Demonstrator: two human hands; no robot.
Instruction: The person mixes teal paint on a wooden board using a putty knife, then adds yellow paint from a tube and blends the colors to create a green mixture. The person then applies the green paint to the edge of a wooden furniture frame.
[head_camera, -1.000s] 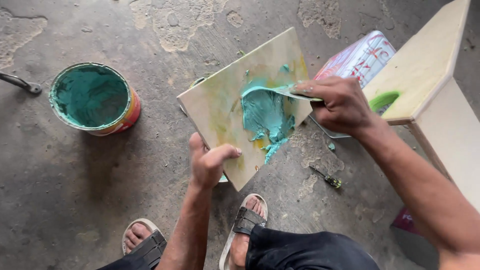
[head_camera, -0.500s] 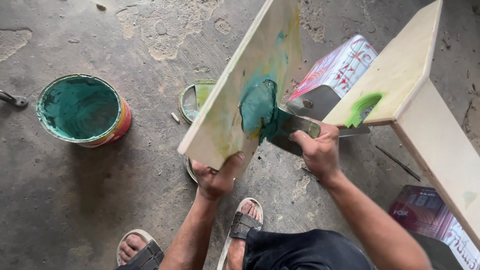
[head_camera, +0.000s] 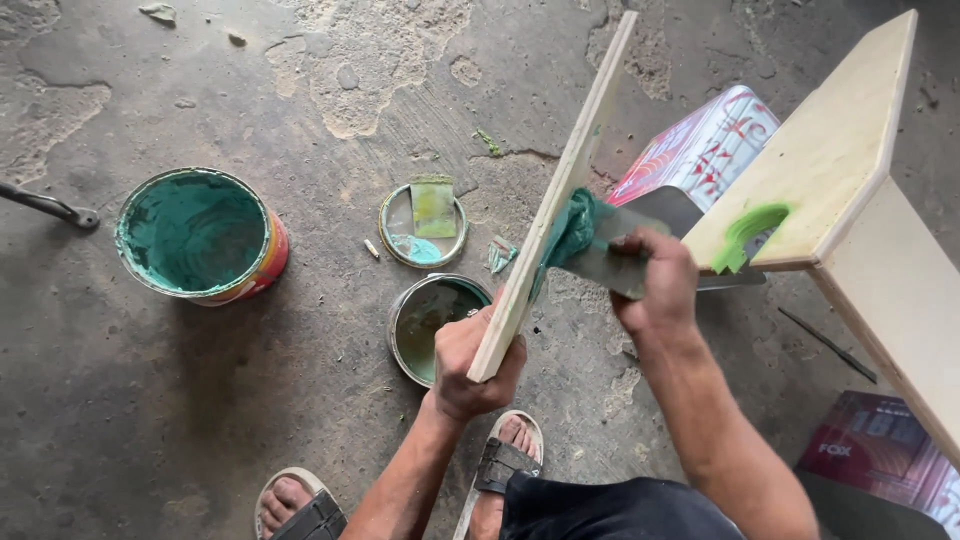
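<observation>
Two hands at work: left hand (head_camera: 478, 362) clamps the board's (head_camera: 556, 195) near end, its long axis pointing away; right hand (head_camera: 655, 282) grips the scraper (head_camera: 640, 245) against its right face.

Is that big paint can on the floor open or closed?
Open. The paint can stands upright with no lid on it, and its teal-coated inside shows.

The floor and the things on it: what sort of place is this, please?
Probably an informal workshop or painting spot. The floor is rough, cracked concrete; an open paint can of green stands on it; the left hand holds a wooden board on edge while the right hand works a putty knife against it.
</observation>
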